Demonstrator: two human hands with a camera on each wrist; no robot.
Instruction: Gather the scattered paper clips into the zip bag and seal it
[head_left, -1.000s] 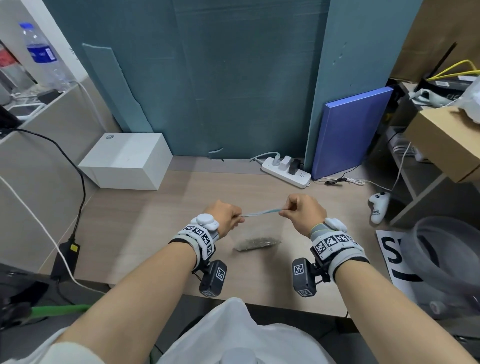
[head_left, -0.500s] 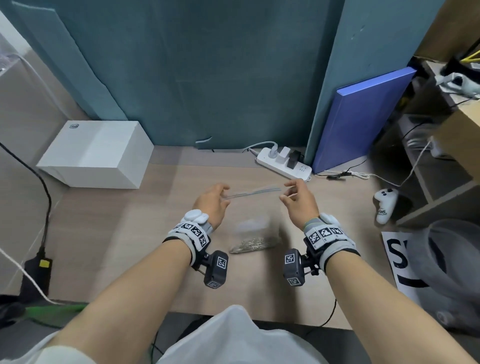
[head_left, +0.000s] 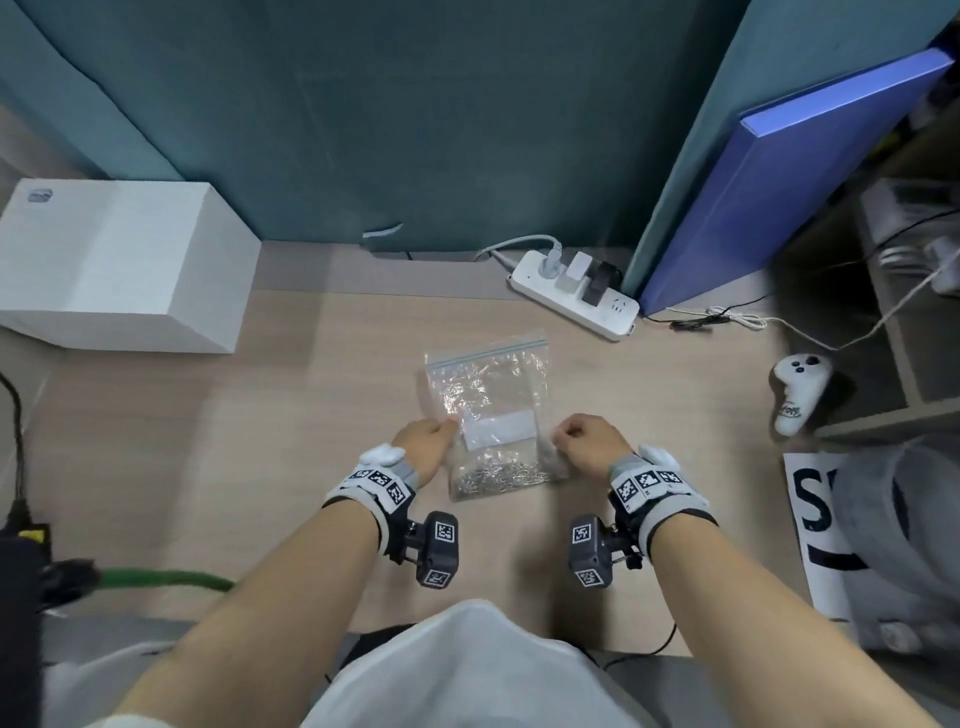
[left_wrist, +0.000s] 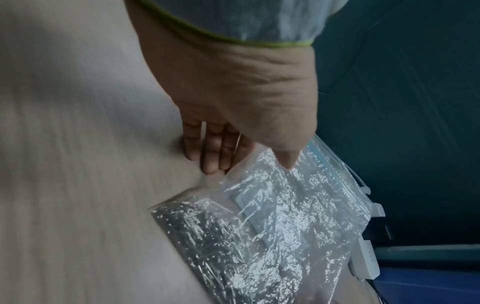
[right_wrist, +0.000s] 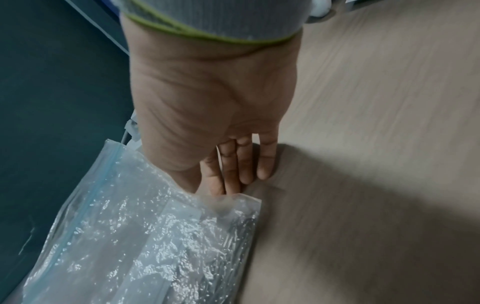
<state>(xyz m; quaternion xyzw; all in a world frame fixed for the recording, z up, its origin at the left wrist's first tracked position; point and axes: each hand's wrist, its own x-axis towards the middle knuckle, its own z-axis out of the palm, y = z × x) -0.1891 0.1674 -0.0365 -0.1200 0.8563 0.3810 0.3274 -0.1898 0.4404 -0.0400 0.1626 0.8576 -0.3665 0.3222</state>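
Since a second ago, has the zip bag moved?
Yes. The zip bag hung, zip edge stretched between left hand and right hand; now it lies flat on the desk, zip toward the power strip.

Fingers (right_wrist: 244, 164) of the right hand (right_wrist: 207, 92) pinch the clear zip bag (right_wrist: 130, 236).

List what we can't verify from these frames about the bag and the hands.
1. Zip strip: sealed or not. It is too small in the head view and blurred in both wrist views.
2. Left hand and right hand: pinching the zip bag or only touching it. The head view shows only their backs, and the wrist views are blurred.
3. Paper clips: the count. They show as one blurred heap.
4. Label: any print is too small to read.
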